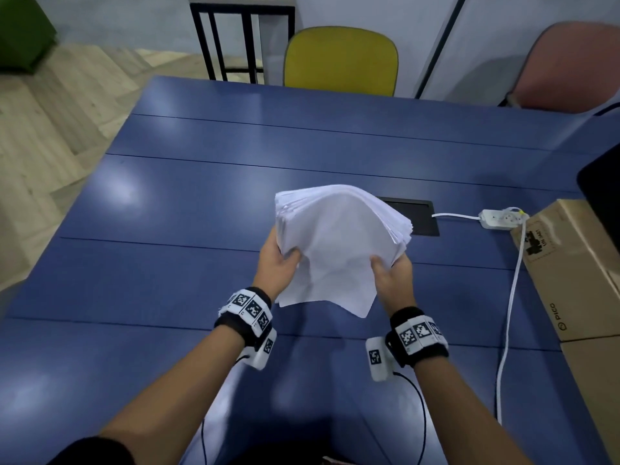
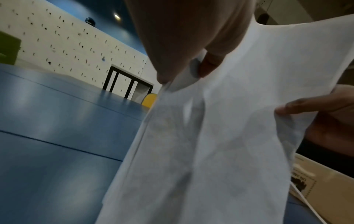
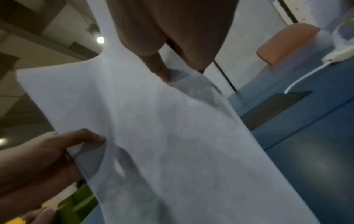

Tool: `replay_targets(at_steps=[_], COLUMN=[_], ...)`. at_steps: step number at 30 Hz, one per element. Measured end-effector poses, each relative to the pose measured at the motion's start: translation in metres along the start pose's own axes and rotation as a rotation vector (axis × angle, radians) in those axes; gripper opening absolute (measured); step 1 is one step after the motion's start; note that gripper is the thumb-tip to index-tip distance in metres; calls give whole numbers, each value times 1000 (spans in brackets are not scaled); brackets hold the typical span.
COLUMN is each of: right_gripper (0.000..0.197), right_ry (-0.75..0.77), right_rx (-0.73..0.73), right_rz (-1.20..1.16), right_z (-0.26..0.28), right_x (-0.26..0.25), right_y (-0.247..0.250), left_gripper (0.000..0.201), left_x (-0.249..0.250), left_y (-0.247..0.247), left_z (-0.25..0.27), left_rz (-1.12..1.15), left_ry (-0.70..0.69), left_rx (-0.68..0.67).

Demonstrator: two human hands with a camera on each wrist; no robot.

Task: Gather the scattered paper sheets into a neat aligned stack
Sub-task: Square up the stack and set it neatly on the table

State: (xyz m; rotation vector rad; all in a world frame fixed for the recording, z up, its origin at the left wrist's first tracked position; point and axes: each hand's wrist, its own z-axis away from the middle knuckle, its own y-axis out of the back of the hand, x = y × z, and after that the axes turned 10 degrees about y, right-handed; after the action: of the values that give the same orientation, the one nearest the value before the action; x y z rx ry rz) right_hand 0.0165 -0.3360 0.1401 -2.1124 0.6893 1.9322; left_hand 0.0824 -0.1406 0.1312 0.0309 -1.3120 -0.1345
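Observation:
A thick bundle of white paper sheets (image 1: 335, 243) is held up above the blue table (image 1: 167, 203), bowed, its far edges fanned and uneven. My left hand (image 1: 280, 260) grips its left side, thumb on top. On the right side my right hand (image 1: 391, 271) grips it the same way. In the left wrist view the paper sheets (image 2: 220, 144) fill the right half, with my left hand (image 2: 191, 45) pinching their edge. The right wrist view shows the paper sheets (image 3: 162, 144) from below, held by my right hand (image 3: 172, 37); the other hand's fingers (image 3: 80, 137) hold the far side.
A black cable hatch (image 1: 416, 216) is set in the table just behind the paper. A white power strip (image 1: 503, 219) with its cord and a cardboard box (image 1: 577, 270) lie at the right edge. A yellow chair (image 1: 340, 60) and a pink chair (image 1: 570, 65) stand beyond the far edge.

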Motion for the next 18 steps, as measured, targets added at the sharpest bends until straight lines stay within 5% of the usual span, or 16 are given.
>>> replay_targets(at_steps=[6,10,14,18], right_gripper=[30,26,37,32], right_ry=[9,-188,-344,-207], right_rx=[113,45,126,61], right_rz=[-68,-72,-124,-193], right_z=[11,17,8,-6], right_x=[0,27,43,32], right_y=[-7,-15,-16,27], left_gripper=[46,63,41,49], left_x=[-3,-32,-28,17], left_y=[4,8,-2,17], left_z=[7,2,-4,-10], left_rz=[54,-5,19,-199], left_ry=[-66,60,96,-25], left_rx=[7,-30,13,-267])
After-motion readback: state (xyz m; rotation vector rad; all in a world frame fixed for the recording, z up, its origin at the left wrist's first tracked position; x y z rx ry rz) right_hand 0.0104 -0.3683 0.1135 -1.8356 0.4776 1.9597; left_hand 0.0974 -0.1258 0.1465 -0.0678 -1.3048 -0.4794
